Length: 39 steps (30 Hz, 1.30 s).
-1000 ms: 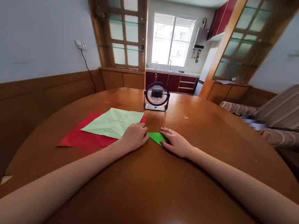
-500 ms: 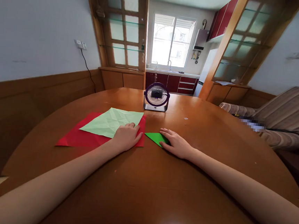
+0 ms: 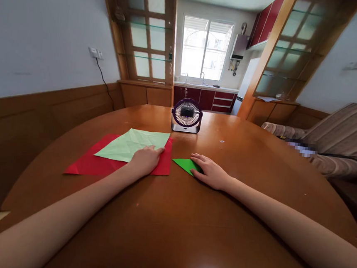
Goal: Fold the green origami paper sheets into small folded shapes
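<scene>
My left hand (image 3: pixel 146 160) rests with its fingers on the pale green paper (image 3: pixel 126 144), the thumb stretched out along its right side. This creased sheet overlaps a larger red paper (image 3: pixel 92 168), whose right part shows beside my thumb. To the right, a bright green paper (image 3: pixel 184 164) folded to a triangular point lies on the table. My right hand (image 3: pixel 210 171) lies over the right part of that folded paper, fingers stretched out and thumb apart, pressing it down. The part under my palm is hidden.
A small purple desk fan (image 3: pixel 187 114) stands at the far side of the wooden table (image 3: pixel 188 231). Tiny white scraps (image 3: pixel 222 141) lie right of the fan. A striped sofa (image 3: pixel 340 142) stands beyond the table's right edge.
My left hand has slid slightly left and its fingers have drawn in. The pale green and red papers have shifted a little left. The right hand stays on the folded green paper.
</scene>
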Motion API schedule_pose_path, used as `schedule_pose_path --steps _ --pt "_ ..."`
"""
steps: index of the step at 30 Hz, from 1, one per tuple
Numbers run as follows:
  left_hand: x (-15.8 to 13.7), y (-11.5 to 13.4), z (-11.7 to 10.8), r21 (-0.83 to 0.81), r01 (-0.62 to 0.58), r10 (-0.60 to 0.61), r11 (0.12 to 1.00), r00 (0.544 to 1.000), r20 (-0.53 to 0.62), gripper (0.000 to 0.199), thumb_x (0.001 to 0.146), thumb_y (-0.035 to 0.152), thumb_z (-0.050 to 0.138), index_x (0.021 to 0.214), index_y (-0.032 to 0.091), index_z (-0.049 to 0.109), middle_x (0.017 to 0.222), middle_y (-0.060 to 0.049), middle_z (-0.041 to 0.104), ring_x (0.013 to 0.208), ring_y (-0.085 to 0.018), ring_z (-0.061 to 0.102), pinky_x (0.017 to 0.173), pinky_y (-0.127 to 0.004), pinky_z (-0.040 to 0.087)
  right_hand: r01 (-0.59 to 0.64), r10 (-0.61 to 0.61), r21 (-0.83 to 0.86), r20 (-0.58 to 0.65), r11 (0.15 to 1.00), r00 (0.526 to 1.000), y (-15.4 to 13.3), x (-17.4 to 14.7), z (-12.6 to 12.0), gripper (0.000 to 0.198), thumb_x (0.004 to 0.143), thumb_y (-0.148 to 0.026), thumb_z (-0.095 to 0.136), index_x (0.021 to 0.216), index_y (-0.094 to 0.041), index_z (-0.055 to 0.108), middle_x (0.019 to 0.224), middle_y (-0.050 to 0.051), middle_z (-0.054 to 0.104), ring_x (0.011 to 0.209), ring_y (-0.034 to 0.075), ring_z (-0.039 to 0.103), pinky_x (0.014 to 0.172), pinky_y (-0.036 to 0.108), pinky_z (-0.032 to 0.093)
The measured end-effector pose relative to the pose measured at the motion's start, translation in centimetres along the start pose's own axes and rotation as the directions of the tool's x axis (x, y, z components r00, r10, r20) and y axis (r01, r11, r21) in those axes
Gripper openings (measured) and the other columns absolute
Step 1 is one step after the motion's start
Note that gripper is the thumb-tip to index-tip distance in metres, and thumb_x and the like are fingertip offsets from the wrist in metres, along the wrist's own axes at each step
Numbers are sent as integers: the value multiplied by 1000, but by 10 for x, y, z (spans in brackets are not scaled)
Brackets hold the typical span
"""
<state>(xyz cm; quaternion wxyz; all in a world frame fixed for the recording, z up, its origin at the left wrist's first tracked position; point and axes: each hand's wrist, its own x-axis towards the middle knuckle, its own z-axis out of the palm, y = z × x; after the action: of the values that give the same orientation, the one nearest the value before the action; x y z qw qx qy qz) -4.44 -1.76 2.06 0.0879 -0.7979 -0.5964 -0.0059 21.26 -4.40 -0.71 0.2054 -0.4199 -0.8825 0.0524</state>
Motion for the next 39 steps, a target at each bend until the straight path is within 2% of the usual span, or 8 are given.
schedule_pose_path --steps 5,11,15,20,26,31,35,39 --pt "1 -5 -7 9 50 -50 999 999 -9 59 89 6 33 146 20 36 114 -14 68 97 -27 67 72 -33 49 4 -4 -2 13 1000 1000 -1 -1 -1 56 94 -41 45 137 -6 48 143 20 47 136 31 41 114 49 35" --pt "4 -21 -15 -25 178 -178 984 951 -251 49 90 15 37 138 16 47 102 -14 71 88 -30 68 67 -35 46 8 -8 -3 5 1000 1000 -1 -1 0 54 94 -40 46 136 -7 49 142 20 48 136 31 42 113 50 35" --pt "5 -27 -17 -39 179 -183 983 937 -299 44 91 19 37 133 16 52 101 -13 71 86 -30 68 63 -35 45 -3 3 -19 24 1000 1000 -2 -2 -1 55 94 -40 45 137 -5 49 143 21 47 136 31 41 114 50 35" --pt "2 -17 -13 11 114 -109 993 969 -224 39 90 18 37 122 17 59 99 -12 71 85 -30 68 63 -34 44 -4 4 -17 21 1000 1000 -1 -2 -1 55 94 -39 44 137 -5 48 143 21 47 136 31 41 114 49 34" --pt "-2 -4 -6 66 9 -1 998 993 -120 33 92 22 35 96 14 66 95 -13 68 90 -30 65 64 -34 46 -3 3 -2 20 1000 1000 -2 0 -2 54 93 -39 46 137 -6 49 142 21 47 135 32 42 113 51 35" --pt "-3 1 -3 24 -59 62 998 991 -118 36 96 36 37 103 16 66 104 -12 66 102 -28 61 71 -34 48 -12 12 -4 13 1000 1000 -3 1 -1 55 93 -39 46 136 -5 48 143 21 47 135 31 41 114 49 34" --pt "-2 2 2 -13 -139 135 990 974 -182 36 96 38 41 114 16 64 114 -11 65 105 -27 60 80 -36 48 -26 26 -3 1 1000 1000 -4 1 -1 55 93 -40 46 137 -6 47 143 21 46 134 30 43 113 49 35" --pt "-1 4 6 -117 -288 235 950 912 -337 35 97 34 40 115 16 64 117 -9 66 105 -24 61 89 -37 46 -11 11 -5 -28 1000 1000 -4 1 -1 52 93 -39 48 135 -9 48 141 20 48 132 30 44 112 51 34"
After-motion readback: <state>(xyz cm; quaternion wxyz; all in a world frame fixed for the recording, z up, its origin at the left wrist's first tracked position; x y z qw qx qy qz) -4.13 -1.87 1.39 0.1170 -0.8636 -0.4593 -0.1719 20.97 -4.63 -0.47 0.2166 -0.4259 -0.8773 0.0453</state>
